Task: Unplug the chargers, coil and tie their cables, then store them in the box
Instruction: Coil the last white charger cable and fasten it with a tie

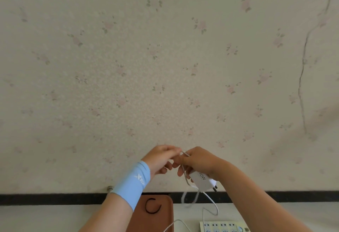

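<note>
Two hands: raised together before the floral wallpapered wall (165,66).
Right hand (199,161): closed around the white plastic charger block (202,180), prongs pointing lower right.
Left hand (161,156): fingertips pinched on the thin white cable (185,153); pale blue wristband (131,182) on the wrist.
Cable: loops hang below the charger toward the white power strip (220,227).
Brown tray (165,213): holds a black hair tie (153,206).

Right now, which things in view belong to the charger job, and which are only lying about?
Job:
white charger, in the right hand
white cable, held by both hands; left hand
black tie on the brown tray
power strip

Lying about:
blue wristband
floral wallpaper
</note>
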